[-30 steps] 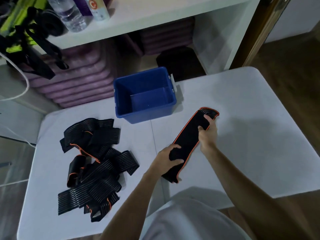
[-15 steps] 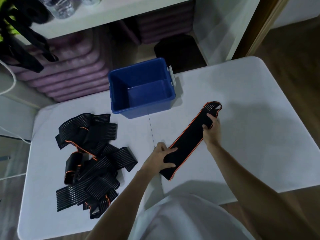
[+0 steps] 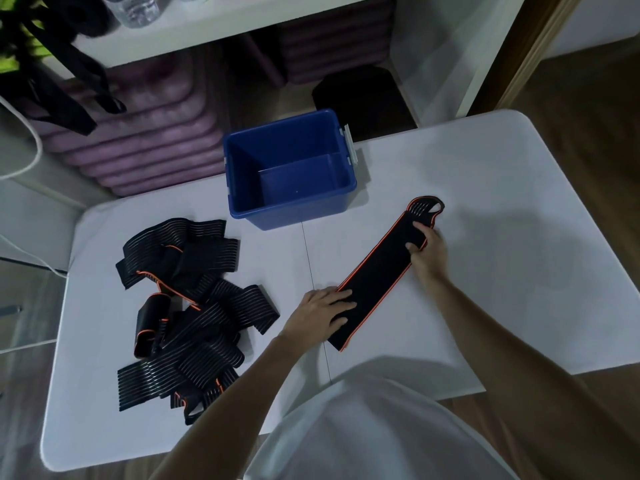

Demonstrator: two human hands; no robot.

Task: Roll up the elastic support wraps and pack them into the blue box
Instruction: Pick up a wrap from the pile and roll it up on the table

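A white worktop (image 3: 502, 237) with rounded corners fills most of the view, a thin seam running across it from the blue box toward the person's body. The light is dim, and soft shadows of the arms fall on the right half of the surface. Beyond the far edge stands a white shelf unit (image 3: 242, 26) with a clear plastic bottle (image 3: 133, 8) on its top board, purple ribbed mats (image 3: 145, 140) stacked below it, and black straps (image 3: 69, 84) hanging at the upper left. Wood flooring (image 3: 588, 109) shows at the right and along the near edge.

The blue box (image 3: 294, 168) sits open at the far middle of the worktop — its inside holds nothing that can be seen — with a pale latch on its right end. One wrap (image 3: 381, 268), black with orange edging, lies flat and stretched out diagonally just right of the seam, its looped end pointing away toward the right. The left hand (image 3: 322, 311) presses flat, fingers spread, on the near end of this wrap. The right hand (image 3: 427, 249) pinches the wrap near its far end, just short of the loop (thumb on top, fingers curled at the edge).

To the left, well apart from the hands, a loose pile of wraps (image 3: 187, 313) lies tangled — black bands with pale stripes and orange trim.
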